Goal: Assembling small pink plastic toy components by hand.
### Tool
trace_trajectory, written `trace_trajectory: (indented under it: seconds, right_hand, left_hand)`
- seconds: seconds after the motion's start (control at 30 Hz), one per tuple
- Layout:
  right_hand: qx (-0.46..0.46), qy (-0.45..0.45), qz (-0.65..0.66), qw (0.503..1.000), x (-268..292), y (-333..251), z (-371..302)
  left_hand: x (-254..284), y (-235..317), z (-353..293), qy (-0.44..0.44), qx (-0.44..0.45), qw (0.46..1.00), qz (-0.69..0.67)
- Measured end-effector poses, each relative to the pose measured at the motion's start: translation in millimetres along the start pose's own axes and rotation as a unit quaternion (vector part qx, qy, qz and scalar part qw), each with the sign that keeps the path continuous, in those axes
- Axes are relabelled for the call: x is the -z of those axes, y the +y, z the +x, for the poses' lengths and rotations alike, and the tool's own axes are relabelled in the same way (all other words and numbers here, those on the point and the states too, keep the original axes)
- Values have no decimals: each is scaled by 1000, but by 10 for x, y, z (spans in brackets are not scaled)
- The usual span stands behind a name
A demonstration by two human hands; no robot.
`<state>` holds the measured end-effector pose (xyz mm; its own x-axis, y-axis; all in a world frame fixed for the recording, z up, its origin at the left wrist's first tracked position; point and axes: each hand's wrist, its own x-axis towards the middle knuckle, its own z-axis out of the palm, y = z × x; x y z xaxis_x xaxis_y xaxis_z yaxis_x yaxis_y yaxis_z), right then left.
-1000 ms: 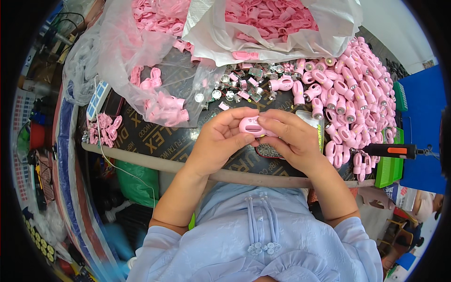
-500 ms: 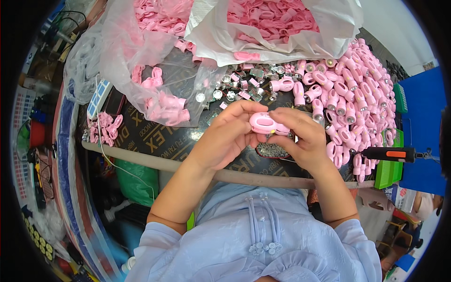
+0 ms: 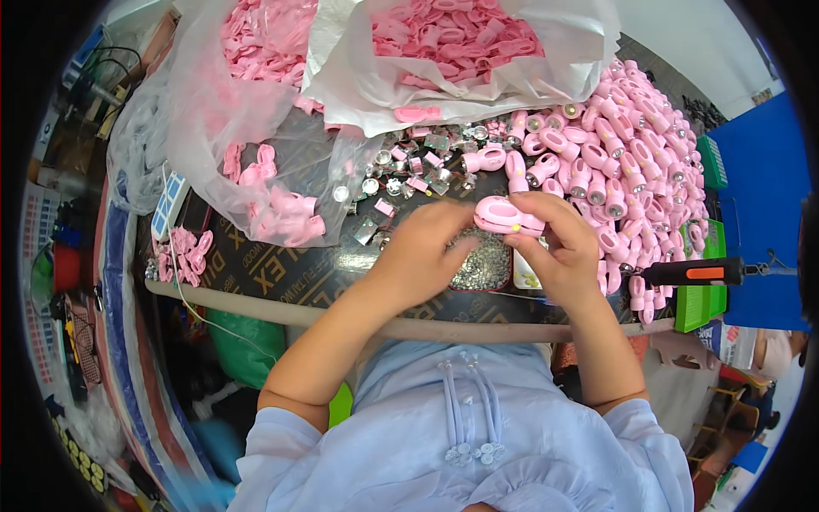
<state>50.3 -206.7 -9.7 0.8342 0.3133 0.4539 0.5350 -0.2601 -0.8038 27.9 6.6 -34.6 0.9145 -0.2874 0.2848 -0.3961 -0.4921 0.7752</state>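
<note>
My right hand [image 3: 563, 247] grips a small pink flashlight [image 3: 505, 215] between thumb and fingers, holding it sideways above the table. The flashlight has a looped handle and a small yellow button, and a dark seam runs along its side. Close to its left end is my left hand [image 3: 424, 253], thumb and forefinger apart, its fingertips slightly blurred. Below the flashlight, between my hands, lies a shallow tray of tiny metal parts [image 3: 482, 266]. A white and yellow item [image 3: 525, 271] is partly hidden behind my right hand.
Finished-looking pink flashlights [image 3: 627, 145] form a large heap on the right, beside a hanging black and orange electric screwdriver [image 3: 695, 272] and a green basket [image 3: 704, 299]. Bags of pink shells [image 3: 337, 85] stand at the back. Loose reflectors and circuit parts [image 3: 401, 171] lie mid-table.
My left hand has drawn slightly away from the flashlight and turned palm-down. My right hand keeps hold of the flashlight. The view has shifted, showing more of the metal parts tray.
</note>
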Motion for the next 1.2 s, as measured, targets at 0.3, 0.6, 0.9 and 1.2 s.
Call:
trace_trajectory:
  seconds: [0.3, 0.6, 0.9, 1.2]
  right_hand:
    - [-9, 31, 14, 999, 85, -13, -58]
    - [-29, 23, 13, 999, 163, -18, -95]
    - [-58, -2, 44, 997, 80, -180, -52]
    - [-62, 11, 47, 997, 0, -260, -55]
  left_hand:
    - [-331, -20, 57, -17, -142, 952, 269]
    - [-88, 90, 46, 113, -37, 992, -37]
    - [111, 207, 10, 149, -92, 983, -55]
    - [199, 285, 12, 193, -145, 970, 5]
